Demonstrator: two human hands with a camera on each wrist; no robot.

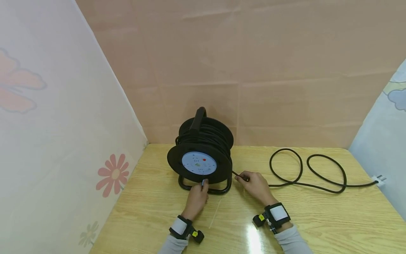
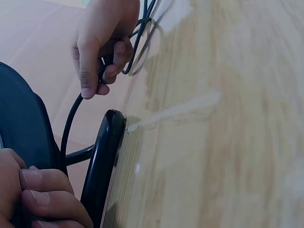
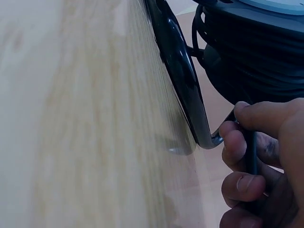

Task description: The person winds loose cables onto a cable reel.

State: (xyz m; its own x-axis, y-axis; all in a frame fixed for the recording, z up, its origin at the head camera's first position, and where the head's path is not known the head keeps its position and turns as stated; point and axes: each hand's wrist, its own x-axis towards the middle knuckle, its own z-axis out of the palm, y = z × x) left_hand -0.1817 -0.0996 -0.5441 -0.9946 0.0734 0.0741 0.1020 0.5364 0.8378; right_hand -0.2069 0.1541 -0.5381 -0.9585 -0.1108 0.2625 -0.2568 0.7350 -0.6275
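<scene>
Gripping the black cable (image 1: 276, 185) with the right hand (image 1: 256, 185), left hand (image 1: 196, 201) curled up low on the reel (image 1: 199, 163), looks like it's pinching a small knob (image 1: 203, 182)

Reel (image 1: 203, 147) beyond the left hand (image 1: 195, 201) is black with a pale-blue socket face (image 1: 191, 164), cable (image 1: 296, 182) right of the right hand (image 1: 256, 186) black, table (image 1: 142, 218) beneath both yellowish with streaky grain, white wall (image 1: 63, 158) leftward patterned with pink-red flowers (image 1: 111, 167).
</scene>
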